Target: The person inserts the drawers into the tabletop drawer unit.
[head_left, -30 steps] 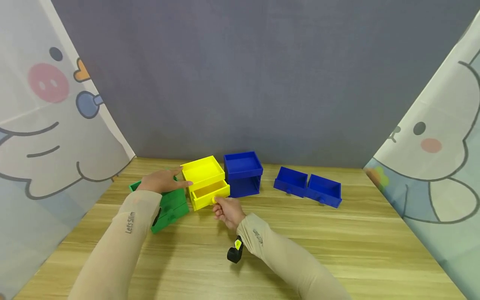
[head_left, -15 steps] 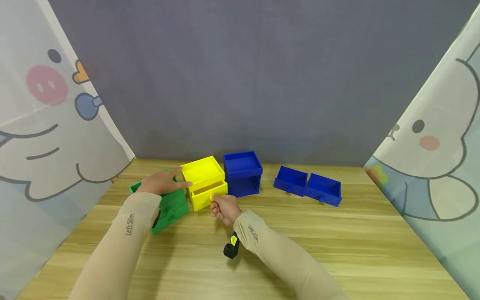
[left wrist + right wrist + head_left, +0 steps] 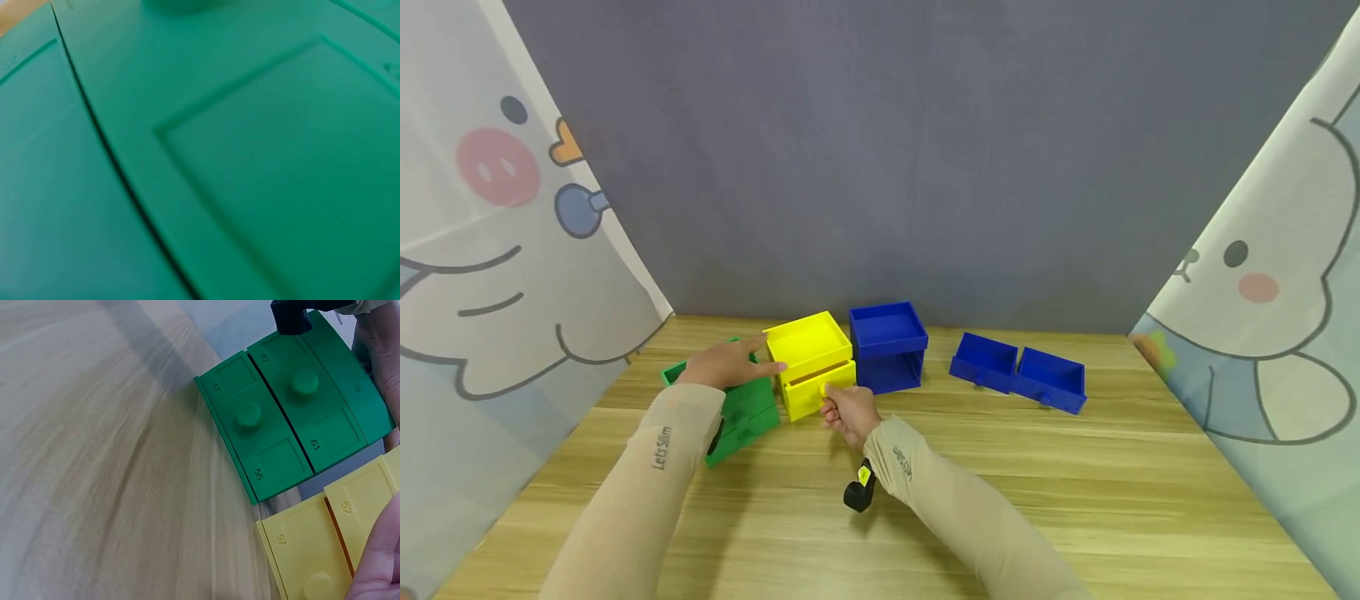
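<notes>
A yellow drawer cabinet (image 3: 808, 337) with a tray-like top stands left of centre. Its upper drawer (image 3: 801, 400) sticks out slightly, leaving a narrow slot above the front. At that drawer's round knob my right hand (image 3: 853, 415) pinches with thumb and curled fingers; in the right wrist view the thumb (image 3: 381, 550) lies over the yellow front. My left hand (image 3: 718, 364) reaches over a green drawer cabinet (image 3: 748, 410), its extended thumb and fingers resting at the yellow cabinet's left edge. The green drawer fronts (image 3: 262, 156) fill the left wrist view.
Right of the yellow cabinet stands a blue cabinet (image 3: 889, 333) with a hollow front. Two blue drawers (image 3: 983, 362) lie side by side farther right on the wooden table (image 3: 1075, 500). A grey backdrop (image 3: 925, 167) rises behind, with cartoon-printed panels (image 3: 497, 250) at both sides.
My right hand has pushed the yellow drawer inward, away from me, and the slot above it has narrowed. My left hand has stayed at the yellow cabinet's edge.
</notes>
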Demonstrator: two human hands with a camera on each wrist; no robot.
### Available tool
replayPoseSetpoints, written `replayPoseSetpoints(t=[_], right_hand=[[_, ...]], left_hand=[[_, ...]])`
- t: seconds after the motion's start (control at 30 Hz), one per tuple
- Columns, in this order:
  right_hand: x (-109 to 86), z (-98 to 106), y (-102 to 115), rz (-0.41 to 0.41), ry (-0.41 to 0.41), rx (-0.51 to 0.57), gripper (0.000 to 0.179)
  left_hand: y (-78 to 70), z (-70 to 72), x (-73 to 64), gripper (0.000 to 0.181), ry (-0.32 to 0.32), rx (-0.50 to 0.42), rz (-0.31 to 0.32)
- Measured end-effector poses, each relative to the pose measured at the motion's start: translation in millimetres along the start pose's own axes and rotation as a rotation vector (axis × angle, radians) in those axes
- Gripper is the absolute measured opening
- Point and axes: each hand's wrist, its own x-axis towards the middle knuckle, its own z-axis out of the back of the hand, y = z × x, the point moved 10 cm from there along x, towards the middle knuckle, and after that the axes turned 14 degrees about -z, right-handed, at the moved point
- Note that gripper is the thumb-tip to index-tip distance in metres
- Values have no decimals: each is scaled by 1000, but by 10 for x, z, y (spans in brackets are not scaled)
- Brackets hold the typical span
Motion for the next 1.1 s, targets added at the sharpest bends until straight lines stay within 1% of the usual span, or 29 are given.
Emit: replayPoseSetpoints(t=[0.33, 0.5, 0.6, 0.63, 0.7, 0.83, 0.87, 1.1], right_hand=[[24, -13, 14, -8, -11, 3, 27], [44, -19, 6, -18, -20, -5, 27], [35, -34, 27, -8, -13, 1, 26], [-14, -45, 57, -5, -11, 3, 26], [-12, -49, 70, 1, -3, 13, 25], [22, -40, 65, -2, 3, 30, 25], [79, -33, 39, -4, 6, 38, 24], [108, -52, 26, -9, 2, 43, 22]], left_hand=[[-33, 17, -11, 97, 0, 1, 0], [-27, 6, -20, 96, 3, 8, 9], [-22, 4, -13, 96, 0, 12, 7], [-27, 6, -13, 96, -2, 10, 6], [-37, 11, -2, 95, -5, 6, 4], [-60, 13, 5, 94, 3, -4, 15], [-59, 9, 7, 94, 4, -4, 16], [-37, -14, -7, 95, 7, -12, 12]])
